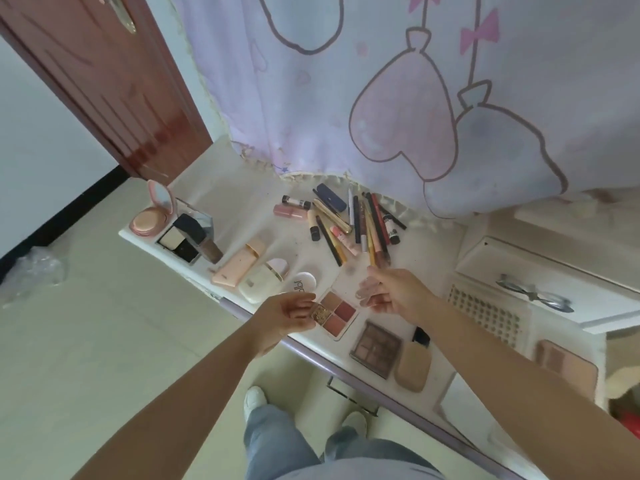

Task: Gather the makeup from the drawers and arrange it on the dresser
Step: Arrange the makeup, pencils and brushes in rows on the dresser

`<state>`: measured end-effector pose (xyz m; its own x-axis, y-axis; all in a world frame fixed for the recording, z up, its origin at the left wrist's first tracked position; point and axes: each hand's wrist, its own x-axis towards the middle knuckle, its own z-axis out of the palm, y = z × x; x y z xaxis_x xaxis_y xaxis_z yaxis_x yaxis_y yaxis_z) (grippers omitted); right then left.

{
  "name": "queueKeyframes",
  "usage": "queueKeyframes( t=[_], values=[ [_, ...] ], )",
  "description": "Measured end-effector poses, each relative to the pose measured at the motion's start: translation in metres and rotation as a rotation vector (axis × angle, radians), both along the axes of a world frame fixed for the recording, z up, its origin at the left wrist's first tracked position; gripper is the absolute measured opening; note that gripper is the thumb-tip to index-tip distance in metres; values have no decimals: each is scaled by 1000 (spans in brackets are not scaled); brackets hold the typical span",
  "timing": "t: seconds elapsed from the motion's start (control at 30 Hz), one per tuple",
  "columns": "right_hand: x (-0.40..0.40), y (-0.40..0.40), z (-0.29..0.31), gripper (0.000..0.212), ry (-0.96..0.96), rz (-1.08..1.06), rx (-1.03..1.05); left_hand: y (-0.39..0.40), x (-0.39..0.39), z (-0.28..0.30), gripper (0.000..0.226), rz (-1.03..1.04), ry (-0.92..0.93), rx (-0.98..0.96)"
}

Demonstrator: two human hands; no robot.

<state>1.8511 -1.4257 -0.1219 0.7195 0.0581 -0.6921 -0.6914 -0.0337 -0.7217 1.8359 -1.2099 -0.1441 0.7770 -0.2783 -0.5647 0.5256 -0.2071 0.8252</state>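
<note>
**Desk inventory: makeup laid out, four-pan palette in hand**

1. Round pink plastic compact with raised mirror lid (pixel 152 214), far left corner of the white desk (pixel 242 206). Hinged, probably fragile at the lid; take by the base.
2. Black square compact with pale powder pan (pixel 176 242), just beside a dark square-capped foundation bottle (pixel 202 237). The bottle looks like glass, likely heavy; grip round the body.
3. Peach flat rectangular case (pixel 237 265) and cream rounded bottle with pink cap (pixel 261 280), touching near the front edge. Smooth and probably slippery.
4. Left hand (pixel 285 317): fingers loosely curled, fingertips pinching the left end of the clear-lidded four-pan blush palette (pixel 337 311), which sits at the desk's front edge.
5. Right hand (pixel 393 294): fingers curled, gripping the palette's transparent lid, lifted open. The item is light and stiff; pressed powder cracks if dropped, so hold by the frame, not the pans.
6. Loose heap of pencils, lipsticks and tubes (pixel 349 223), behind the palette. Thin, prone to rolling; gather in a bundle.
7. Brown square eyeshadow palette (pixel 375 348) and beige flat bottle with black cap (pixel 414 367), to the right.
8. Open white drawer (pixel 540 271), far right.
</note>
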Motion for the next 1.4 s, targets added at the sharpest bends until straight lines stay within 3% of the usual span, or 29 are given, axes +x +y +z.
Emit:
queueKeyframes(
  t=[0.2, 0.4, 0.63, 0.83, 0.97, 1.13, 1.2, 1.4],
  values=[
    [7, 25, -28, 28, 89, 82, -46, 2, -17, -28, 45, 165, 2, 167],
    [10, 41, -50, 13, 114, 0, -108, -2, -27, -45, 31, 223, -20, 348],
    [7, 44, -56, 35, 29, 85, -339, -7, -21, -52, 28, 298, -13, 442],
    [-2, 25, -46, 42, -107, 265, -512, -11, -22, -53, 22, 295, -46, 479],
    [-22, 2, -33, 41, -248, 534, -721, -12, -25, -55, 24, 226, -83, 564],
    [-61, -7, -34, 85, -273, 1038, -1175, -7, -34, -58, 38, 209, -148, 631],
    [-72, -4, -44, 92, -301, 1051, -1218, -7, -39, -56, 39, 189, -214, 647],
    [-78, 2, -56, 77, -409, 904, -1172, -15, -42, -38, 30, 23, -344, 569]
  ],
)
